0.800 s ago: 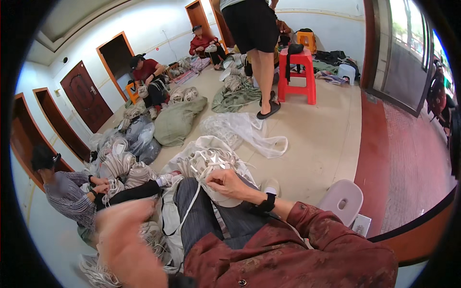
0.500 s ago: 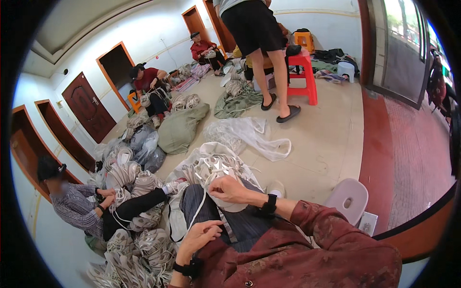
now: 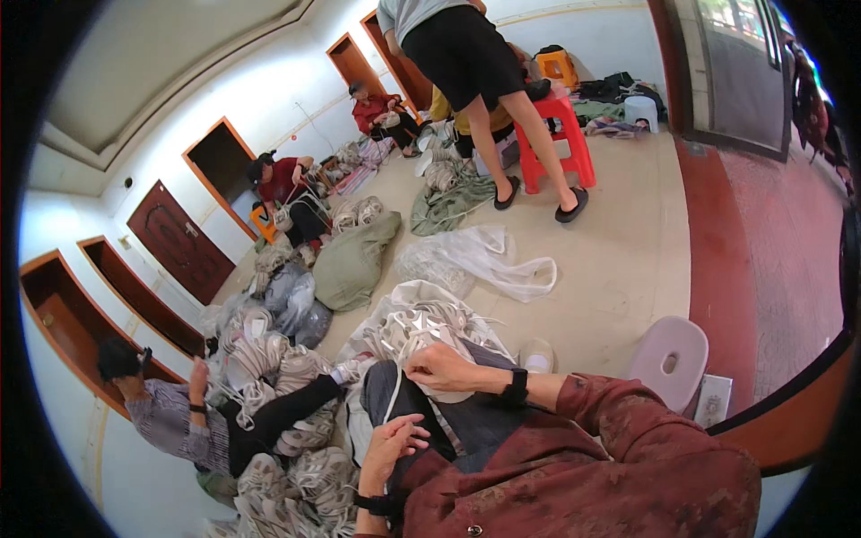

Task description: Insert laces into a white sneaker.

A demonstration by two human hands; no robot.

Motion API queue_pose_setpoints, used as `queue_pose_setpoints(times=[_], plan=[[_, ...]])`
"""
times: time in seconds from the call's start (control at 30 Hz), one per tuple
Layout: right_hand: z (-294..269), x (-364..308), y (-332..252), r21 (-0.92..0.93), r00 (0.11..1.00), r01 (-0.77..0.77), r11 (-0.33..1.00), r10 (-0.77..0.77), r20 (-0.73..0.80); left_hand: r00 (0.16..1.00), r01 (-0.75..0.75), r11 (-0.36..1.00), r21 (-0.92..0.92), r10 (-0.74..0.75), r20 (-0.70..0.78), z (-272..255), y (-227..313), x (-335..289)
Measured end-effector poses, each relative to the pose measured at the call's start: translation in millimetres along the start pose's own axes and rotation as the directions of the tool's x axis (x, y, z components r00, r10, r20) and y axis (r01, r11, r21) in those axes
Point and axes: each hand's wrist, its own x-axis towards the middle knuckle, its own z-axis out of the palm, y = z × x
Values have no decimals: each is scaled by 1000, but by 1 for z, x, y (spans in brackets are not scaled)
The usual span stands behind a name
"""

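Observation:
A pale sneaker (image 3: 453, 394) rests on my lap, against a bundle of beige-and-white shoes (image 3: 408, 327) on a white sack. My right hand (image 3: 441, 368) is above the sneaker, its fingertips pinched on a white shoelace (image 3: 395, 392). From there the lace runs down over my thigh to the edge of my left hand (image 3: 391, 448). That hand is beside my thigh, palm inward, its fingers slightly bent and apart. Whether the lace passes behind it or between its fingers is hidden.
Piled shoes (image 3: 300, 471) lie to my left, where a person in a striped shirt (image 3: 179, 430) sits. Ahead are a green sack (image 3: 357, 260) and a clear plastic bag (image 3: 475, 255). A person stands by a red stool (image 3: 560, 139); a pale stool (image 3: 668, 363) is at my right.
My view has shifted, moving most things rightward. My hands keep nearly the same pose, with the lace between them. The person in stripes has raised a hand; the standing person's feet have moved.

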Motion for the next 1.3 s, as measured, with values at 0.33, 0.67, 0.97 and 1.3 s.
queue_pose_setpoints(times=[0.33,0.67,0.97,1.3], plan=[[-4,-3,4,133,998,-70,989,69,13,1000,-20,1000,-1,20,-19,4,2,-5],[0,0,3,136,998,-5,991,12,-55,999,-39,999,-25,39,-11,0,1,-2],[0,-2,6,147,1000,-5,989,7,-13,999,-51,999,-5,51,-7,0,-1,-2],[-2,-3,5,111,999,-34,993,33,6,999,-51,999,-4,51,-17,-2,-5,-1]])
